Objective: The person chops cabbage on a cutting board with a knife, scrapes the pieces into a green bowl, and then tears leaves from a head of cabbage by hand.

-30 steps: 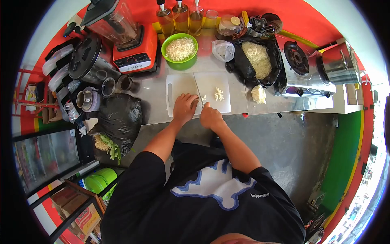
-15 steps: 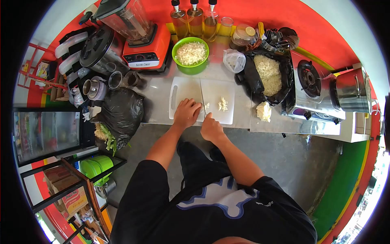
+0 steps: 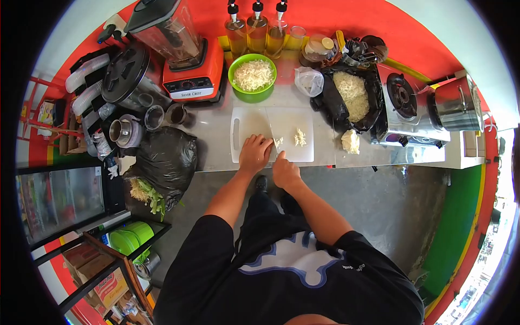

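Steel counter (image 3: 216, 130): left hand (image 3: 254, 153) hides the cabbage being cut.

Steel counter (image 3: 216, 127) (crowded): cutting board (image 3: 246, 122), green bowl (image 3: 252, 89), blender (image 3: 189, 70), stove (image 3: 403, 114).

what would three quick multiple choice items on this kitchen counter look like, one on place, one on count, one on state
1. Where is the round green plastic bowl of shredded white food?
A. beyond the white rectangular cutting board
B. on the gas stove
C. on the floor

2. How many pump-top oil bottles stand against the red wall?
A. one
B. three
C. five

3. What is the right hand doing?
A. resting open
B. gripping a knife over the board
C. lifting a pot

Answers: 1 A, the bowl sits behind the board, beside the orange blender base. 2 B, three stand in a row. 3 B, its fingers are closed on the handle while the left hand presses down on the board.
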{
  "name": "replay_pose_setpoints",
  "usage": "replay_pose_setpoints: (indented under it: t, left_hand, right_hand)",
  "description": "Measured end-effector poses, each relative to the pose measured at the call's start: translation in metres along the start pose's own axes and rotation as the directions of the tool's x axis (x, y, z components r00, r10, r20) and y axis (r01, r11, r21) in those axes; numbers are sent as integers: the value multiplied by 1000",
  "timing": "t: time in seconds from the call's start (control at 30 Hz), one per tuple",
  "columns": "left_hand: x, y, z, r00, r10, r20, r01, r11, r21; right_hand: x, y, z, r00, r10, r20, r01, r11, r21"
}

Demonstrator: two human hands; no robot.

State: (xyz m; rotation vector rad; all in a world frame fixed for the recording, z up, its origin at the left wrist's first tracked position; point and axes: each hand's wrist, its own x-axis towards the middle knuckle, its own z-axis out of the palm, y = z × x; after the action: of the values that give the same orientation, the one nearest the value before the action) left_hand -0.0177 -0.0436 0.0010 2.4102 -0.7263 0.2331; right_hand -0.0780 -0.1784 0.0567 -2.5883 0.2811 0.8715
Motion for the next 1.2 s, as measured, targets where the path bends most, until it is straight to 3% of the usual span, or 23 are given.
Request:
replay_pose_setpoints:
  t: [0.3, 0.47, 0.67, 0.73, 0.97, 1.2]
  left_hand:
    - [-8, -2, 3, 1000, -9, -22, 8, 1000, -30]
    - [-9, -4, 1, 999, 17, -50, -22, 994, -103]
    - [-12, -13, -9, 998, -39, -49, 19, 935, -354]
    - [-12, -21, -7, 989, -125, -78, 77, 892, -446]
    - [-13, -20, 3, 983, -179, -51, 140, 891, -432]
    - [-15, -20, 4, 981, -181, -70, 133, 891, -435]
  right_hand:
    - [-4, 0, 2, 998, 45, 42, -44, 999, -26]
    - [7, -7, 14, 993, 0, -115, -1, 1000, -6]
    - [2, -6, 5, 984, -18, -176, 23, 999, 26]
    - [-1, -6, 14, 984, -44, -173, 48, 999, 17]
    - [-14, 22, 26, 988, -89, -130, 91, 996, 14]
    - [-14, 65, 11, 972, 45, -232, -27, 996, 80]
